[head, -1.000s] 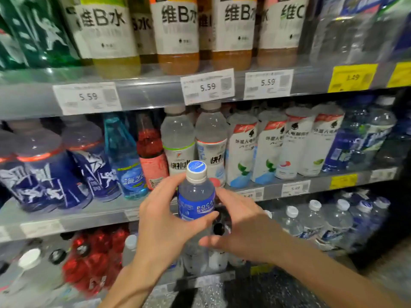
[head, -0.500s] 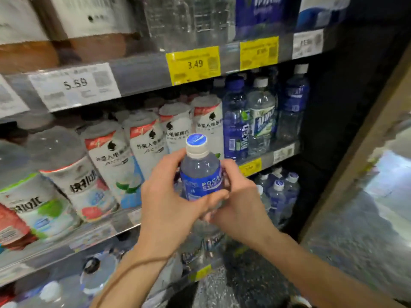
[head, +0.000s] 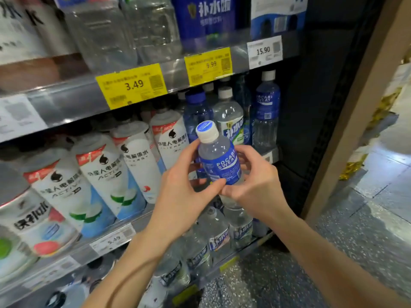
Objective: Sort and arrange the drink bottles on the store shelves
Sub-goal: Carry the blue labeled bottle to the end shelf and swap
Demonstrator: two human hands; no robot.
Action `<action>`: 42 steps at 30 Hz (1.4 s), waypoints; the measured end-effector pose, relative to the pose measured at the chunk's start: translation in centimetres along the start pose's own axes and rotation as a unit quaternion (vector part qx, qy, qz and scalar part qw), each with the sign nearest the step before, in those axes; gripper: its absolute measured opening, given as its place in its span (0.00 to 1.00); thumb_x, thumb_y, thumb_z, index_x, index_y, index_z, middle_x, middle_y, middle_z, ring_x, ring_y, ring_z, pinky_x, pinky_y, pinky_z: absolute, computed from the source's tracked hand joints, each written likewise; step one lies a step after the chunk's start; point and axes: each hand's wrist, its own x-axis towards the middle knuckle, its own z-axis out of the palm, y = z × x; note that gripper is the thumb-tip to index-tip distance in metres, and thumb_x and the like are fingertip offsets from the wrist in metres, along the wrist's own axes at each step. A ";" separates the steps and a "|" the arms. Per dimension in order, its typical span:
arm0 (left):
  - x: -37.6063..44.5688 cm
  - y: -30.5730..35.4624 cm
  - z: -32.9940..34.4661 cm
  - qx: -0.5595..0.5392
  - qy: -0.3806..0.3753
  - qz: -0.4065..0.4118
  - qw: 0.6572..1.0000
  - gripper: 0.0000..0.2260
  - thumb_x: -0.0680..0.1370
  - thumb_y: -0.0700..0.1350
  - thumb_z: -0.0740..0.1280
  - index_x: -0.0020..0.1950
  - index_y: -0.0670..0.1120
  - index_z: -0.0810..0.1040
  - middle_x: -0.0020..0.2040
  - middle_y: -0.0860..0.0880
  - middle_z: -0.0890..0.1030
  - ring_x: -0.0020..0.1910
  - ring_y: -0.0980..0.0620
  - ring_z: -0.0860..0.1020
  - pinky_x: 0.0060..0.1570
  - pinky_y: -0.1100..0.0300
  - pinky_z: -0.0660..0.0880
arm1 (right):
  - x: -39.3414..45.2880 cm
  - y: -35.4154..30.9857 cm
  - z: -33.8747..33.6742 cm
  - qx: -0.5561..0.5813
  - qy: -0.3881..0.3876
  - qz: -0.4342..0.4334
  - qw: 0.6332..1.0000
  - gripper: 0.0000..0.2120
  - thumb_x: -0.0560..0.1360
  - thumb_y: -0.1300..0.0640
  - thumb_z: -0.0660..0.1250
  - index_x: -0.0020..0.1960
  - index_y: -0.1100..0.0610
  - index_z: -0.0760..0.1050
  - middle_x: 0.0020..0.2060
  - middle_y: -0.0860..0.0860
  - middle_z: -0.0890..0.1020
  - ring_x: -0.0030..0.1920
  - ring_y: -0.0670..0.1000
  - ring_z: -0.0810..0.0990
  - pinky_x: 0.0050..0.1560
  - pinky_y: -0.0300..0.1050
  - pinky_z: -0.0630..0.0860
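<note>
Bottle rows (head: 138, 156) on shelves (head: 73, 101)

View swung further right along the shelves, small bottle (head: 219, 162) now tilted, cap leaning upper left, tall bottle (head: 266, 112) nearer frame centre.

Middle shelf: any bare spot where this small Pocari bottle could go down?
Barely any. At most a sliver between the tall Pocari bottle and the side wall. Left of it the green-label bottle, blue-cap bottle and white bottles stand packed. Left hand and right hand, gripping the small bottle, hide the shelf front.
</note>
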 end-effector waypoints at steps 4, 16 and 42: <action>1.2 0.2 1.5 -0.025 0.000 -0.011 1.000 0.29 0.73 0.42 0.76 0.72 0.52 0.71 0.61 0.62 0.79 0.57 0.66 0.78 0.45 0.70 0.77 | 1.2 1.0 -1.2 0.012 0.039 -0.010 0.999 0.29 0.61 0.68 0.81 0.58 0.55 0.76 0.46 0.40 0.83 0.46 0.35 0.81 0.45 0.24 0.72; 6.7 1.0 6.1 0.098 0.036 -0.004 0.995 0.15 0.78 0.48 0.70 0.64 0.52 0.77 0.52 0.60 0.80 0.46 0.62 0.80 0.48 0.55 0.80 | 3.9 2.9 -4.9 0.034 0.180 0.024 0.983 0.29 0.61 0.61 0.83 0.59 0.53 0.76 0.46 0.42 0.84 0.45 0.38 0.83 0.46 0.32 0.77; 18.1 6.3 10.5 -0.106 0.060 -0.089 0.989 0.10 0.79 0.41 0.70 0.57 0.41 0.72 0.52 0.45 0.78 0.19 0.53 0.76 0.23 0.62 0.75 | 5.0 4.7 -8.1 0.057 0.269 0.066 0.959 0.31 0.61 0.58 0.83 0.61 0.53 0.75 0.48 0.40 0.81 0.44 0.32 0.80 0.44 0.28 0.76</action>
